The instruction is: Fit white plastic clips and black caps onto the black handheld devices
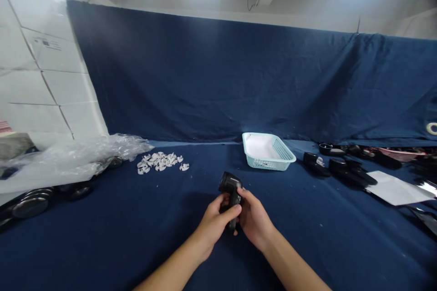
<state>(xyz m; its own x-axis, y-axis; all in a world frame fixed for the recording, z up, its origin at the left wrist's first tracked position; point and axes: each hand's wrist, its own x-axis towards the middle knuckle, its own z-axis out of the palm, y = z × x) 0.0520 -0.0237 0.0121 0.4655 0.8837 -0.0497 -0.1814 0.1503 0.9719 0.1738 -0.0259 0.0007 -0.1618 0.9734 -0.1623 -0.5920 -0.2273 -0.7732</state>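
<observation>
In front of me, above the blue-covered table (150, 241), both hands hold a black hair-dryer-shaped device (231, 183). Its round head tilts up toward the left, and its handle runs down between my palms. My left hand (218, 218) wraps the handle from the left, thumb lying across it. From the right, my right hand (254, 216) grips it with the thumb near the joint of head and handle. Some fingers of both hands are hidden behind the device. Beyond it to the left lies a pile of small white plastic pieces (160, 161).
A light-green basket (269, 163) with white lining stands near the back. Black device parts (348, 170) and a white sheet (399, 188) lie at right. Clear plastic film (78, 159) covers black round parts (32, 204) at left. A blue curtain (218, 77) hangs behind.
</observation>
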